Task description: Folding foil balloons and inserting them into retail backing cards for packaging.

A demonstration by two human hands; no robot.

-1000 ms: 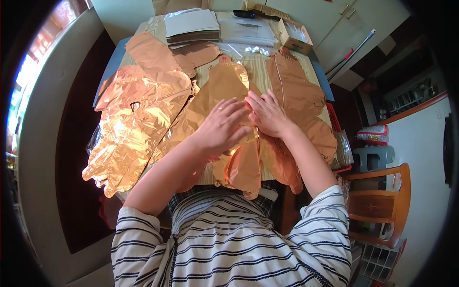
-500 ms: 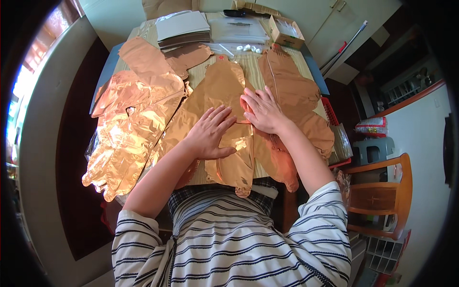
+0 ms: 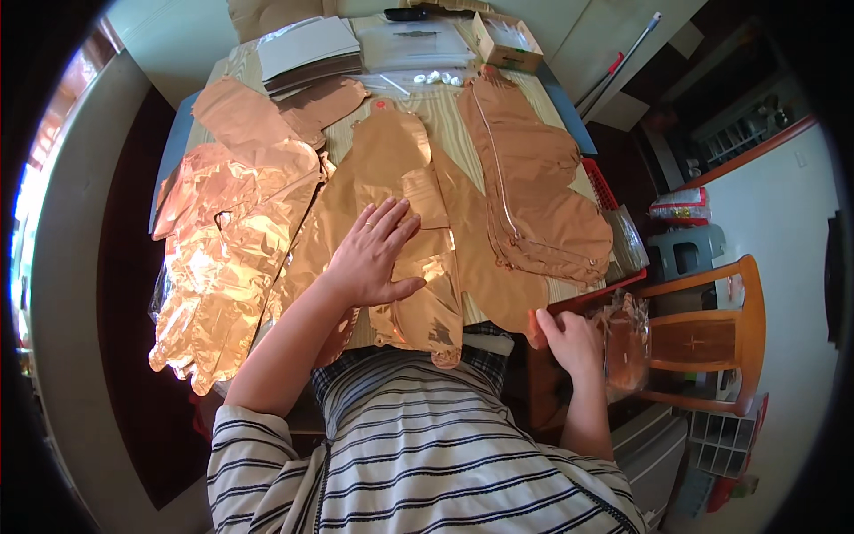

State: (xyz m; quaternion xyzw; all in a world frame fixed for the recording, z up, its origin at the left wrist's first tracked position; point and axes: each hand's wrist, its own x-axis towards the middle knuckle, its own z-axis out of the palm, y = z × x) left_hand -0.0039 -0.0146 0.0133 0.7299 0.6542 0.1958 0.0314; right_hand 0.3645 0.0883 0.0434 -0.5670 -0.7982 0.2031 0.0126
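Observation:
A flat, uninflated copper-coloured foil balloon (image 3: 378, 160) is spread over the middle of the table, with folded parts on top of it. My left hand (image 3: 369, 258) lies on it, palm down with fingers stretched. At the table's near right edge, my right hand (image 3: 571, 340) pinches the orange-tinted tip of a long foil flap (image 3: 498, 285), thumb on top. This flap slants down from the middle balloon. Further right lies another folded copper foil balloon (image 3: 543, 178) with a pale line along it. Shiny, crumpled foil balloons (image 3: 231, 258) cover the table's left side.
Along the far side stand a stack of white-topped cardboard sheets (image 3: 310, 52), clear plastic bags (image 3: 414, 44), small white pieces (image 3: 438, 78) and an open box (image 3: 507, 43). A red basket (image 3: 600, 185) sits at the right edge, near a wooden chair (image 3: 703, 338).
My right hand has left the middle of the balloon and moved right and nearer me, now pinching the flap's tip. The left hand stays flat on the balloon. The view has shifted slightly.

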